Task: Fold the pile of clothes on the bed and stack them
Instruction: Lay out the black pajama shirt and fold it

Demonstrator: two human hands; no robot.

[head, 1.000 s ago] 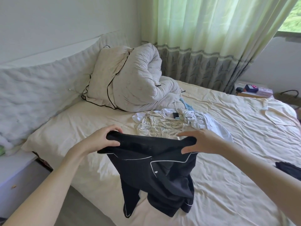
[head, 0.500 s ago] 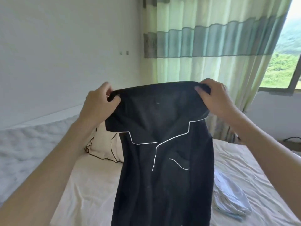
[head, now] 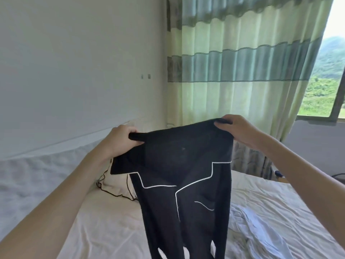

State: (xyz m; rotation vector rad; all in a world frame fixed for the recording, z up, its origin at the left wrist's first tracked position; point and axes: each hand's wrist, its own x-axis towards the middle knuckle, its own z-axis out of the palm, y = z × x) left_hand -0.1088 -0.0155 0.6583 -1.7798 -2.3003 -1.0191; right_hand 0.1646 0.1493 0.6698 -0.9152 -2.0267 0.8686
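Gripping the black shirt (head: 186,184) at its top corners, both hands hold it up above the bed (head: 112,221). The left hand (head: 119,141) curls its fingers round the left shoulder; the right hand (head: 240,129) pinches the right shoulder, thumb underneath. A pale garment (head: 261,227) lies crumpled on the sheet at right.

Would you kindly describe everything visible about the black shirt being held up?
The black shirt is a dark, soft-looking top with thin white piping along its notched collar, front opening and a chest pocket. It hangs upright in the air above the bed, front facing the camera, its lower end out of frame. The left hand and right hand each grip a shoulder, holding the top edge spread.
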